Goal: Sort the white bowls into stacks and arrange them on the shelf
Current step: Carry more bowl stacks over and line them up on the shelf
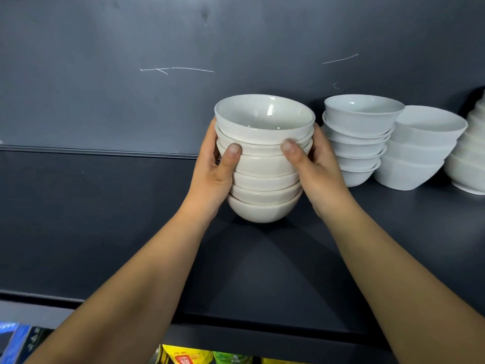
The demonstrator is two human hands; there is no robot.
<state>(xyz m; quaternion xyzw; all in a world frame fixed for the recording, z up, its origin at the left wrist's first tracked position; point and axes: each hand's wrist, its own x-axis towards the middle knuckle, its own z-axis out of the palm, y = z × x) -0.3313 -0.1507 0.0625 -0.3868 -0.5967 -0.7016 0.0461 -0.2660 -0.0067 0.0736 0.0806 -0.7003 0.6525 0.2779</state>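
Note:
A stack of several cream-white bowls [263, 164] stands on the dark shelf [105, 219], near its middle. My left hand [214, 169] grips the stack's left side, thumb across the front. On the right side my right hand [315, 169] grips it the same way, thumb on the upper bowls. The bottom bowl seems to touch the shelf surface. Right of it stands a second stack of several white bowls [358, 143], then a stack of three wider white bowls [420, 151].
Another white stack [469, 158] is cut off at the right edge. The dark back wall [183, 48] rises behind the shelf. Below the shelf's front edge, colourful packages [191, 357] and a blue box [13, 340] show.

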